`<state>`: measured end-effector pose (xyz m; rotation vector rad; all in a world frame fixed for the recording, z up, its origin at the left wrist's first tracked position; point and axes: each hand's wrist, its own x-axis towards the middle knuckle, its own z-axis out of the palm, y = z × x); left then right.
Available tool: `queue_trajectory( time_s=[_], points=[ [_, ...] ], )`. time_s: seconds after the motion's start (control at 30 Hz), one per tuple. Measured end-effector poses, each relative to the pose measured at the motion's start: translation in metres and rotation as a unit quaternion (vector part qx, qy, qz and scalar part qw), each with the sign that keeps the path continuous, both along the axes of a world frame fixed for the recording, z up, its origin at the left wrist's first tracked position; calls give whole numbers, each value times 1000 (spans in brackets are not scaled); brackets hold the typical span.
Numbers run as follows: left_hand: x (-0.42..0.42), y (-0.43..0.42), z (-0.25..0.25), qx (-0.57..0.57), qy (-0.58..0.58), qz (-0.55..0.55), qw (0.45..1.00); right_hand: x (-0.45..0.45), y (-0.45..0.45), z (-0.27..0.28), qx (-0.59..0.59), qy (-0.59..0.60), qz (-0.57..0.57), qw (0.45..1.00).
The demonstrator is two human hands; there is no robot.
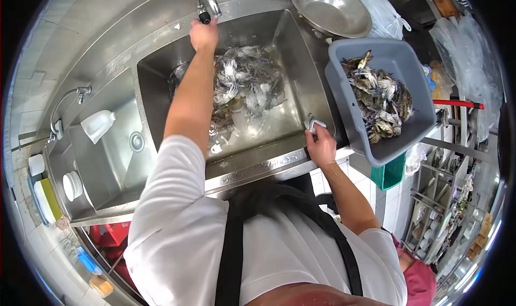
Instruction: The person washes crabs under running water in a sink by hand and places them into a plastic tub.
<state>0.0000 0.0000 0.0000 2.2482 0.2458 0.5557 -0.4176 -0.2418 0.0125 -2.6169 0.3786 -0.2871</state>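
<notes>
My left hand [204,35] reaches across the big steel sink [301,104] to the faucet [208,6] at its back rim, with the fingers closed at its black-tipped spout. In the sink, a heap of crabs [250,80] lies in shallow water, pale undersides and legs mixed together. At the front right corner of the sink, my right hand [321,146] is closed around a small whitish-grey piece [313,124], whose kind I cannot make out. Just right of that hand, a grey plastic tub [352,120] holds more crabs [381,99].
A steel bowl [330,10] and a tied white plastic bag [381,13] stand behind the tub. To the left is a second sink [115,155] with a white scoop-like container [98,124] and stacked white dishes [72,186]. A green bin [388,172] stands below the tub.
</notes>
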Motion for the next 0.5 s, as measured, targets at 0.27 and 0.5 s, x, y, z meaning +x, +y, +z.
queue_trajectory(
  time_s=[0.27, 0.5],
  points=[
    [29, -10, -22, -562, 107, -51, 819, 0, 3, 2, 51, 9, 1, 999],
    [-29, -43, -7, -479, 409, -278, 725, 149, 78, -38, 419, 114, -6, 901]
  ],
)
